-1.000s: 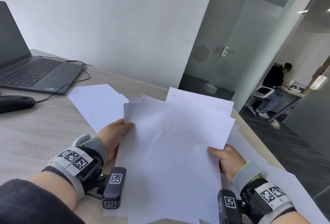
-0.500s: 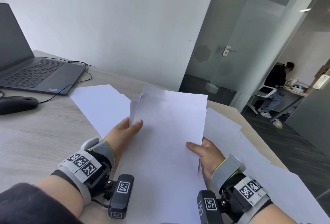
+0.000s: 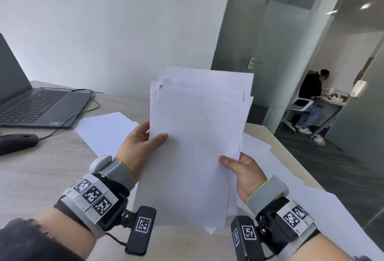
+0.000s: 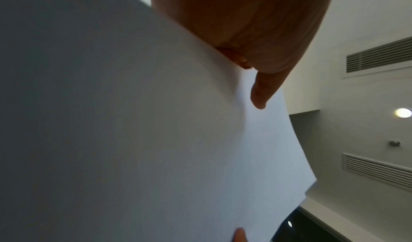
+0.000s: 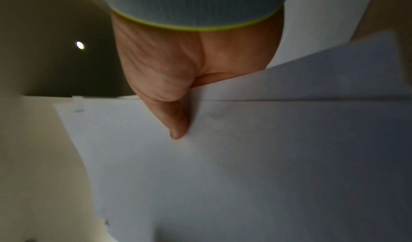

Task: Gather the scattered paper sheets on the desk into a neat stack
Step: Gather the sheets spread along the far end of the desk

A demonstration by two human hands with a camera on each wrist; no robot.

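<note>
I hold a bundle of white paper sheets (image 3: 195,142) tilted up off the desk, its top edges uneven. My left hand (image 3: 143,142) grips its left edge, thumb on the front. My right hand (image 3: 242,167) pinches the right edge lower down, thumb on the front. The left wrist view shows the paper bundle (image 4: 156,140) filling the frame, the left hand (image 4: 258,87) laid against it. The right wrist view shows the right hand (image 5: 176,115) with its thumb pressed on the sheets (image 5: 245,166). A loose sheet (image 3: 104,132) lies flat on the desk (image 3: 41,177) to the left; more sheets (image 3: 311,208) lie to the right.
An open laptop (image 3: 35,107) sits at the back left with a cable (image 3: 83,102) trailing from it. A dark mouse (image 3: 16,142) lies in front of it. The desk's right edge drops to a carpeted floor. A seated person (image 3: 311,102) is beyond a glass door.
The fanned sheets have been drawn together and tilted up from lying flat. Both hands rose with them and moved closer together.
</note>
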